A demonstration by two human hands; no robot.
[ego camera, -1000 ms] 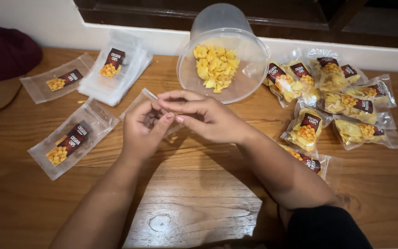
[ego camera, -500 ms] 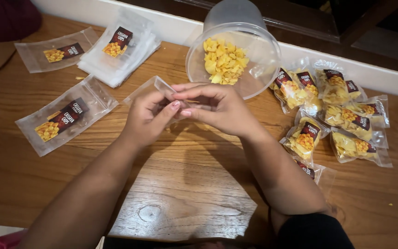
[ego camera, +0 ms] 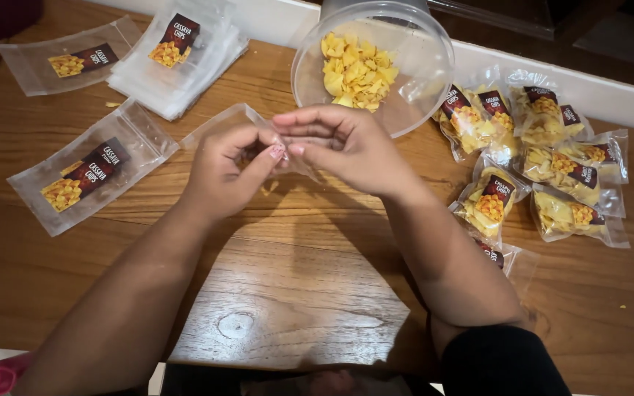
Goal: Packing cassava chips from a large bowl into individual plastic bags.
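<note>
Wooden table (ego camera: pixel 310 293), glossy brown grain w/ a round knot near 6 o'clock. Centre: left hand (ego camera: pixel 221 172) & right hand (ego camera: pixel 350 150) meet fingertip to fingertip, both pinched shut on a small clear plastic pouch (ego camera: pixel 218 128). The pouch is thin, crinkly film, rectangular; its free end sticks out toward 11 o'clock from the left hand, the rest is hidden between the fingers. Can't tell what's inside it.

At 12 o'clock from the hands, just beyond the right hand's knuckles: a round translucent plastic tub (ego camera: pixel 412 88) tipped on its side, mouth facing the person, w/ a heap of yellow chips (ego camera: pixel 357 70), irregular flat pieces.

At 9 o'clock: flat empty pouch w/ dark label (ego camera: pixel 89 176), lying apart from the left hand. At 10–11 o'clock: another single flat pouch (ego camera: pixel 64 59) & a stack of empty pouches (ego camera: pixel 177 62), soft and layered. At 3 o'clock: a cluster of filled pouches (ego camera: pixel 544 161), puffy, overlapping each other, near the right forearm. One more filled pouch (ego camera: pixel 504 260) is partly under that forearm.
</note>
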